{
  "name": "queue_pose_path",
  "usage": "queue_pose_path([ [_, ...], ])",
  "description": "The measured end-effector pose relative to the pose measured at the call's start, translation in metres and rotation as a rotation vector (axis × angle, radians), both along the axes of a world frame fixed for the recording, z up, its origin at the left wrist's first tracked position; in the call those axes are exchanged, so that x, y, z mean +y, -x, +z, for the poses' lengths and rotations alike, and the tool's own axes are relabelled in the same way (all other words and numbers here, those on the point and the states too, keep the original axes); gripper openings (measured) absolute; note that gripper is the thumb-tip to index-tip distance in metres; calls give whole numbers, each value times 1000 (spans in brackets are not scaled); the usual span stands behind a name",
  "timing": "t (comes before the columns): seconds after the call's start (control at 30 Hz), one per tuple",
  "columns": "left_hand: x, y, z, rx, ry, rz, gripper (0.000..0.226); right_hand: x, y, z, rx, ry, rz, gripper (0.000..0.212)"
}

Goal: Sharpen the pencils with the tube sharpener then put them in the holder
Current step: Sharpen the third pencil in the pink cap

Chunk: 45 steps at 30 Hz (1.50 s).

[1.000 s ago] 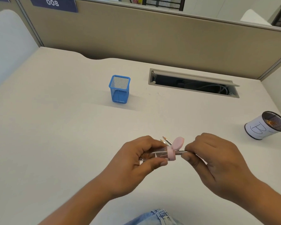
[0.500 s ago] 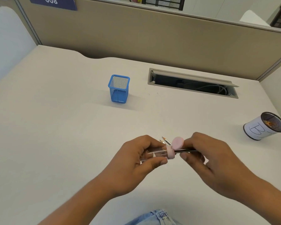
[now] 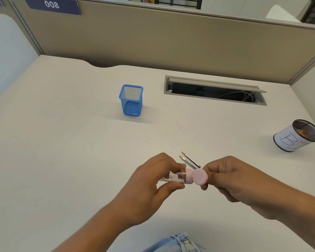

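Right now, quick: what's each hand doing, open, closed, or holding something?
Left hand: fingers curled round the tube sharpener.
Right hand: fingers curled by the sharpener's pink cap; whether they pinch anything cannot be told.

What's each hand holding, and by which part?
The left hand grips the tube sharpener by its clear barrel. The right hand curls its fingers at the pink cap; what they pinch is hidden.

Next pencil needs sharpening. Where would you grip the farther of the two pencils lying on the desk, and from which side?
Probably pinch the farther pencil mid-barrel, coming from above on its far-right side: it lies flat on the desk, tip pointing away, with the nearer pencil close along its other side.
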<state>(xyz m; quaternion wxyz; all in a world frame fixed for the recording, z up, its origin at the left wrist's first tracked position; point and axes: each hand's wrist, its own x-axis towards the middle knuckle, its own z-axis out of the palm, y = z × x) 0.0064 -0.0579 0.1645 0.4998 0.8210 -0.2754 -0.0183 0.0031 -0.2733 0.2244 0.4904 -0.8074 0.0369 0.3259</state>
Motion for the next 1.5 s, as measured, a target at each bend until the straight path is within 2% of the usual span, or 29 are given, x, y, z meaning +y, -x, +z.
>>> queue_pose_path([
  [0.07, 0, 0, 1, 76, 49, 36, 18, 0, 1, -2, -165, 56, 69, 41],
  [0.17, -1, -1, 4, 239, 125, 92, 14, -6, 0, -8, -572, 143, 148, 8],
  [0.27, -2, -1, 8, 332, 150, 109, 14, -12, -7, -11, -1033, 469, 383, 20],
  [0.37, -3, -1, 7, 336, 161, 97, 16, -13, -7, -17, -1193, 567, 452, 22],
  [0.43, -2, -3, 4, 239, 116, 82, 16, -5, -3, -16, -1041, 486, 379, 24],
  [0.47, -1, -4, 2, 165, 79, 71, 17, 0, -2, -16, -843, 386, 261, 30],
  [0.53, 0, -5, -1, 15, -9, 32, 18, 2, -1, -13, -313, 107, -36, 38],
  [0.57, 0, -5, -3, -30, -41, 7, 18, 2, -3, -9, -72, 20, -102, 40],
  [0.6, 0, -5, -4, -52, -62, -13, 20, 0, -5, -8, 51, -25, -103, 40],
  [0.67, -1, -4, -6, -51, -64, -22, 20, -1, -6, -7, 60, -15, -48, 41],
  [0.77, -2, -5, -7, 81, 30, 26, 15, -1, -3, -12, -251, 137, 60, 41],
  [0.9, 0, -4, -9, 309, 150, 70, 15, -5, 2, -24, -770, 406, 275, 20],
  [1.03, 2, -2, -6, 397, 186, 56, 16, -9, 1, -32, -1202, 588, 387, 32],
  [1.1, 4, -3, -5, 377, 174, 17, 17, -7, 2, -33, -1300, 626, 379, 33],
  [1.17, 6, -4, -7, 330, 142, -17, 19, -5, 7, -32, -1253, 585, 365, 32],
  [1.23, 7, -5, -11, 272, 130, -14, 21, 1, 13, -30, -1102, 535, 363, 30],
  [1.27, 8, -5, -13, 226, 116, -12, 21, 5, 15, -31, -945, 484, 302, 31],
  [1.33, 7, -6, -19, 102, 71, -24, 21, 11, 14, -27, -451, 205, 22, 36],
  [1.4, 6, -7, -24, 19, 37, -49, 19, 12, 9, -24, 13, -20, -202, 31],
  [1.43, 5, -7, -25, 5, 35, -49, 18, 11, 7, -22, 97, -39, -194, 30],
  [1.5, 2, -7, -25, 22, 73, -18, 17, 10, 6, -18, 45, 9, -102, 40],
])
